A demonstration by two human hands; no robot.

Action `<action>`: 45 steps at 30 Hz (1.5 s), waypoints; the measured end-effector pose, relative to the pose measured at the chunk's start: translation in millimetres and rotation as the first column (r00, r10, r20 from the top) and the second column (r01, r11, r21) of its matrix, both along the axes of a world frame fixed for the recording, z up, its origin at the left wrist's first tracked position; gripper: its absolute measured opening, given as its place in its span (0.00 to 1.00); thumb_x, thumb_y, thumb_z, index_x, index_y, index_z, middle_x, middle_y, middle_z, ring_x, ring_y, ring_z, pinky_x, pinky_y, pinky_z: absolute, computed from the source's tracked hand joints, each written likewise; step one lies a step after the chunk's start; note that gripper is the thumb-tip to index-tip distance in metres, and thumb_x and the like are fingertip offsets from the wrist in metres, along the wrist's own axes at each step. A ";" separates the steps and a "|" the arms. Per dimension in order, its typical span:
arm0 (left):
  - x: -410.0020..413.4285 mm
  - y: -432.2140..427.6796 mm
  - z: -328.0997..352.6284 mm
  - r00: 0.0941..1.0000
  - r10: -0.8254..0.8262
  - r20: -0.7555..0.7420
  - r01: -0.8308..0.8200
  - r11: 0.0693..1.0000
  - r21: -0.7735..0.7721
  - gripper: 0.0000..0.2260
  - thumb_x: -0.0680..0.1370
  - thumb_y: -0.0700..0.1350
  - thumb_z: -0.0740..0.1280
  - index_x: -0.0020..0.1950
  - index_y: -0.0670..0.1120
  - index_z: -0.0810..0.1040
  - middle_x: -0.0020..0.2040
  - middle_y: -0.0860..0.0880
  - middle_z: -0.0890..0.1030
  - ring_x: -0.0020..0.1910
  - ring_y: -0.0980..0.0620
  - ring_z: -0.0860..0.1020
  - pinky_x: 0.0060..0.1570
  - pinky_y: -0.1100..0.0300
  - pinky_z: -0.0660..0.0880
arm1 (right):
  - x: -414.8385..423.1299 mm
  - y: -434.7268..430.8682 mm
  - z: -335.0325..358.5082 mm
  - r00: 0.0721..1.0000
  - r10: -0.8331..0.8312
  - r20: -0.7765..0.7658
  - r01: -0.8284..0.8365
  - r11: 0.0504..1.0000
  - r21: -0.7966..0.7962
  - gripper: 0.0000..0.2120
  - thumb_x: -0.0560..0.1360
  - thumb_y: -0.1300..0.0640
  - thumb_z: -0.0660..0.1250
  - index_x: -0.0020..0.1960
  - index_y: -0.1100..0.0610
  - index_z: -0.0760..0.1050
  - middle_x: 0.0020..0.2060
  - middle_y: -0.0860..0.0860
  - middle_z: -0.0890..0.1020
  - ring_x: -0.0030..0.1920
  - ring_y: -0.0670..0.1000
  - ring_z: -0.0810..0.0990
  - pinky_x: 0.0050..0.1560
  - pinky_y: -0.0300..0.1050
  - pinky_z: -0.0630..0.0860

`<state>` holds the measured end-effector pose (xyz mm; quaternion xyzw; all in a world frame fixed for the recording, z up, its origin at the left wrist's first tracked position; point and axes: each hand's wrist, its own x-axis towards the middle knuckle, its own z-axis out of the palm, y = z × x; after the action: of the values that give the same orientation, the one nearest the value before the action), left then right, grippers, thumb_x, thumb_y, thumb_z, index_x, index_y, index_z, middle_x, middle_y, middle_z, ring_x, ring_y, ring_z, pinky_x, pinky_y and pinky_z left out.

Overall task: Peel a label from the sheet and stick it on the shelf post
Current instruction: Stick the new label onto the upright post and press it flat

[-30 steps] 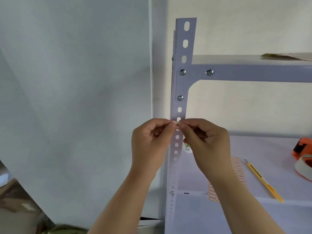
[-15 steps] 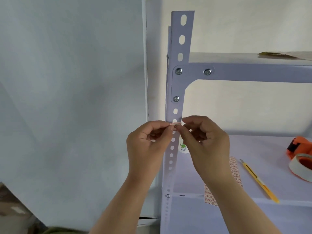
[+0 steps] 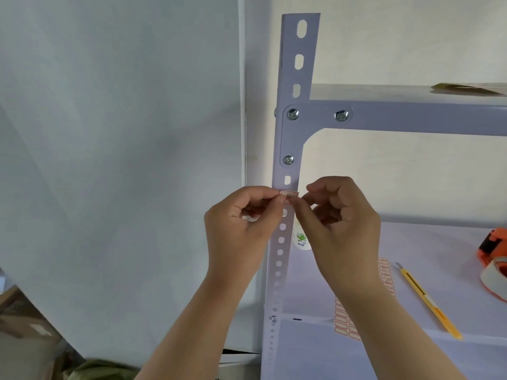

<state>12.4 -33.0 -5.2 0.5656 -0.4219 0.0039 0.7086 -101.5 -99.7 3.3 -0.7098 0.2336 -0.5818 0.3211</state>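
Note:
A small white label (image 3: 289,194) with a red border lies across the front of the pale perforated shelf post (image 3: 297,78), just below a slot. My left hand (image 3: 241,229) pinches the label's left end with thumb and forefinger. My right hand (image 3: 343,223) presses a fingertip on the label's right end, its other fingers curled. The label sheet (image 3: 384,278) with rows of red-bordered labels lies on the shelf board below, largely hidden by my right forearm.
On the shelf board (image 3: 439,242) lie a yellow utility knife (image 3: 428,300), an orange tape measure (image 3: 493,246) and a tape roll (image 3: 496,278) at the right edge. A white bottle (image 3: 301,239) stands behind the post. The upper shelf beam (image 3: 411,119) crosses above.
The label has gone from held between my fingertips in front of the post to lying flat across it. Both hands stay together at the post; the view shifted slightly.

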 end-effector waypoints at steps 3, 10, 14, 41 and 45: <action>0.7 -1.4 4.4 1.000 0.007 0.005 -0.007 1.000 -0.022 0.07 0.74 0.37 0.76 0.43 0.49 0.86 0.38 0.55 0.87 0.36 0.57 0.83 0.41 0.68 0.77 | 1.8 0.3 6.2 1.000 -0.023 -0.015 0.023 0.999 -0.041 0.10 0.73 0.59 0.76 0.47 0.53 0.75 0.36 0.40 0.82 0.34 0.49 0.80 0.33 0.34 0.75; 1.8 -3.3 6.9 1.000 0.022 0.022 -0.021 0.999 -0.043 0.04 0.73 0.38 0.76 0.43 0.47 0.87 0.36 0.54 0.87 0.36 0.55 0.83 0.40 0.68 0.77 | 5.1 0.5 9.6 0.999 -0.045 -0.020 0.044 0.997 -0.071 0.11 0.73 0.60 0.76 0.46 0.51 0.74 0.36 0.41 0.82 0.34 0.49 0.80 0.33 0.33 0.74; 0.6 -5.4 6.0 0.999 0.042 0.034 -0.040 0.998 -0.049 0.03 0.73 0.37 0.76 0.43 0.45 0.87 0.36 0.54 0.86 0.35 0.55 0.83 0.40 0.67 0.78 | 6.7 0.4 10.3 0.998 -0.052 -0.026 0.051 0.997 -0.062 0.12 0.73 0.60 0.76 0.46 0.50 0.73 0.35 0.41 0.82 0.34 0.48 0.81 0.33 0.31 0.74; 6.5 -14.1 0.8 0.946 -0.241 -0.216 0.223 0.969 -0.104 0.12 0.76 0.39 0.73 0.56 0.53 0.84 0.51 0.49 0.88 0.47 0.53 0.85 0.45 0.63 0.81 | 10.7 -10.3 0.7 0.996 -0.045 -0.083 0.044 0.999 -0.020 0.03 0.78 0.58 0.70 0.46 0.53 0.82 0.36 0.46 0.85 0.36 0.49 0.84 0.41 0.51 0.83; 6.8 -14.2 2.4 0.944 -0.249 -0.219 0.229 0.967 -0.113 0.10 0.76 0.38 0.73 0.56 0.46 0.84 0.52 0.48 0.88 0.49 0.53 0.85 0.45 0.65 0.80 | 11.2 -9.8 0.2 0.998 -0.027 -0.063 0.027 1.000 -0.005 0.02 0.77 0.59 0.71 0.47 0.54 0.82 0.37 0.47 0.85 0.37 0.49 0.84 0.42 0.49 0.84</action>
<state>19.2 -47.1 -2.8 0.4759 -0.4014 -0.1298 0.7717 -90.3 -109.5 3.5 -0.7254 0.2519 -0.5639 0.3040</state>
